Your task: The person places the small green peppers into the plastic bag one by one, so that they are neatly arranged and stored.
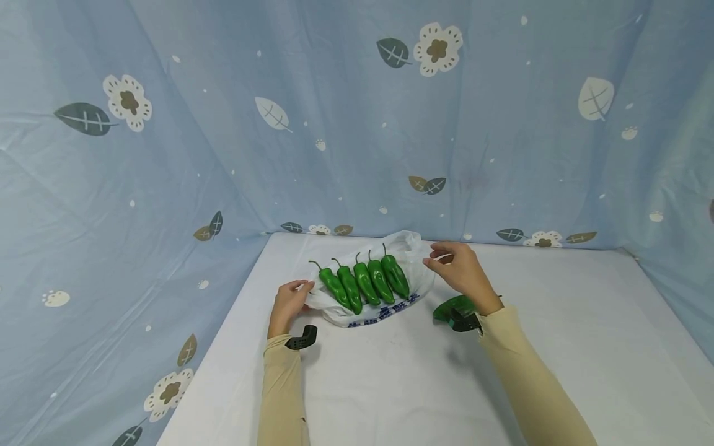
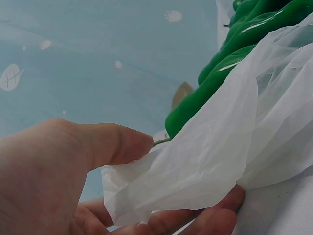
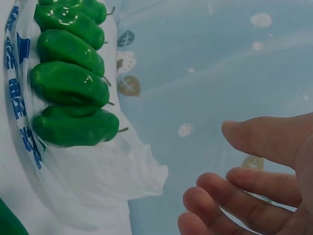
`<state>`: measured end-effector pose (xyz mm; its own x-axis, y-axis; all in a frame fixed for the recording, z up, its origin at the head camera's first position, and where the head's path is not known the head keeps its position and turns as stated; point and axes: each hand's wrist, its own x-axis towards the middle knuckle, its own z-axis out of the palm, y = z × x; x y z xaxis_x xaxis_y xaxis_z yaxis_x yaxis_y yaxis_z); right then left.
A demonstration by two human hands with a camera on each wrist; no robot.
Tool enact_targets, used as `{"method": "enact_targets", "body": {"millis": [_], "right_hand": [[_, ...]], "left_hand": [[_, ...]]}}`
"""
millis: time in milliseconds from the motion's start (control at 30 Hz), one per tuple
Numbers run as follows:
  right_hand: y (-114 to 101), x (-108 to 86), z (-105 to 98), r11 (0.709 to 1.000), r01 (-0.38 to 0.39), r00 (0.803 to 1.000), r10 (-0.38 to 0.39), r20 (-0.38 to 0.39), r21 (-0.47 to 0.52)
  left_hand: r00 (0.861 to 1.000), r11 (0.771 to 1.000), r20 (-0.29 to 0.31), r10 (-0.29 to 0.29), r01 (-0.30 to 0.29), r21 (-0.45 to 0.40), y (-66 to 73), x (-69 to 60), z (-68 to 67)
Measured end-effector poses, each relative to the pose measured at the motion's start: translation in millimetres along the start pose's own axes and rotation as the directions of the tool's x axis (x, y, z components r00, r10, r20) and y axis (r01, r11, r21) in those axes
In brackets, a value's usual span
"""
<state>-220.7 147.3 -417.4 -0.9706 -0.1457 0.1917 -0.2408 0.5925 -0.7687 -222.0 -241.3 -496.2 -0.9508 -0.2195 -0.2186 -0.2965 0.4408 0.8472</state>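
A row of several green peppers [image 1: 365, 283] lies side by side on a white plastic bag [image 1: 421, 272] with blue print along its near edge. At the bag's left end, my left hand [image 1: 287, 305] holds the edge; in the left wrist view the thumb [image 2: 129, 144] is above the plastic and the fingers are beneath it. My right hand [image 1: 460, 267] is raised just beyond the bag's right end, touching nothing. In the right wrist view its fingers [image 3: 215, 188] are loosely bent, with a gap to the bag. Another green pepper [image 1: 446, 308] lies below the right wrist, partly hidden.
Everything lies on a white-covered table [image 1: 385, 384]. A blue curtain [image 1: 346, 124] with flowers and leaves hangs behind the table and along its sides. Dark wrist-camera mounts [image 1: 302, 338] stick out from both sleeves.
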Motion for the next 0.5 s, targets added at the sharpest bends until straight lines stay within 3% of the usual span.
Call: {"method": "enact_targets", "body": {"millis": [500], "right_hand": [[15.1, -18.1, -16.5, 0.997, -0.068, 0.997, 0.067, -0.033, -0.027]], "left_hand": [[1.000, 1.000, 0.011, -0.003, 0.003, 0.010, -0.8, 2.6, -0.2]]}}
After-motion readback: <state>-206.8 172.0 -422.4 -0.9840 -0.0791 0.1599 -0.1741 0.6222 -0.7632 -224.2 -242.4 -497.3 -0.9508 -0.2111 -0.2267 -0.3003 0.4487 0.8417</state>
